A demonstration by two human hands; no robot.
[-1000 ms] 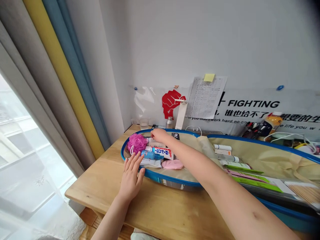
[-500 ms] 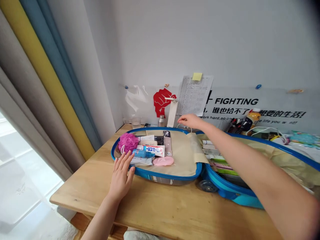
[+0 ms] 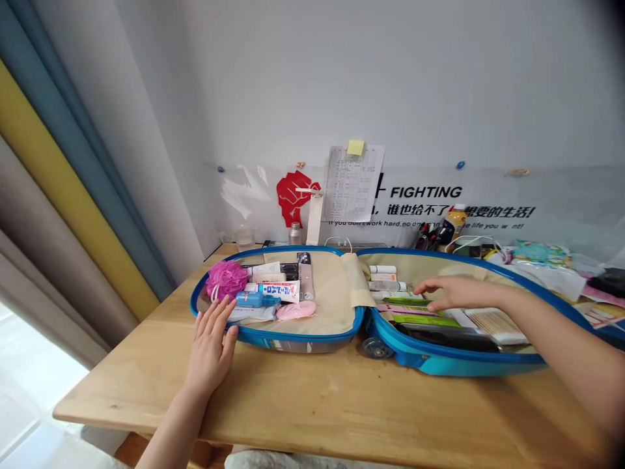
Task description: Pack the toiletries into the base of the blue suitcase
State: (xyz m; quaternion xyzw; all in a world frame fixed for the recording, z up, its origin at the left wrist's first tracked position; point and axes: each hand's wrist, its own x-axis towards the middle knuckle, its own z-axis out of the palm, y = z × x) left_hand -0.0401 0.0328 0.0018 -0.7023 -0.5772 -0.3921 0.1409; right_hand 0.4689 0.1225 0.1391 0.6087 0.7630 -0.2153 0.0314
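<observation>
A small blue suitcase (image 3: 312,336) lies spread on the wooden table, both halves facing up. My left hand (image 3: 211,345) rests at the front left rim, fingers apart and holding nothing. Close to its fingertips are a pink bath puff (image 3: 226,279) and a blue bottle (image 3: 250,299). A toothpaste tube (image 3: 280,290) and a pink oval item (image 3: 296,310) lie beside them. Over the right half hovers my right hand (image 3: 452,293), empty, fingers loosely parted. Beneath and left of it are green packets (image 3: 424,320), white tubes (image 3: 387,286) and a pack of cotton swabs (image 3: 495,324).
Behind the suitcase stand a white desk lamp (image 3: 315,218), a small metallic bottle (image 3: 295,233) and an orange drink bottle (image 3: 455,221). Plastic packages (image 3: 544,254) crowd the table's back right. Curtains (image 3: 73,176) hang at the left, past the table edge.
My right hand has moved from behind the suitcase's middle to above its right half. My left hand stays at the rim. The view has shifted to the right.
</observation>
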